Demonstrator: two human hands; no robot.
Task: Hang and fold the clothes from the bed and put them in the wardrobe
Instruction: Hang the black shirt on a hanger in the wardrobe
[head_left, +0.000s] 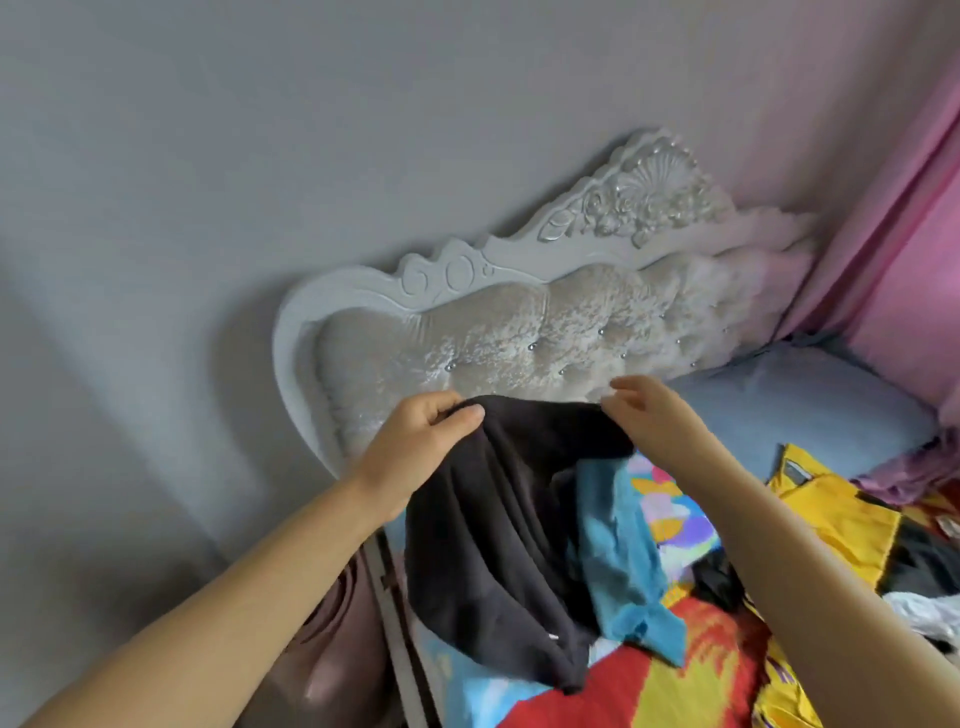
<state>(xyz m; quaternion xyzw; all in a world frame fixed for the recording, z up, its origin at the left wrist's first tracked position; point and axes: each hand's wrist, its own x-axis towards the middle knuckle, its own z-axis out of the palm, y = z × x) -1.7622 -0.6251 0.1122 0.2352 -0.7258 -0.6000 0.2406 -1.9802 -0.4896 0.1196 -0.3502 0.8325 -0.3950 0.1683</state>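
Garment (498, 519) dark brown, limp, creased; possibly trousers.

Dark brown garment (498, 525), yellow garment (831, 514)

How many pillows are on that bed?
1 that I can see: a pale blue pillow lies against the headboard at the right, beyond the heap of clothes. Others could be hidden under the clothes or outside the picture.
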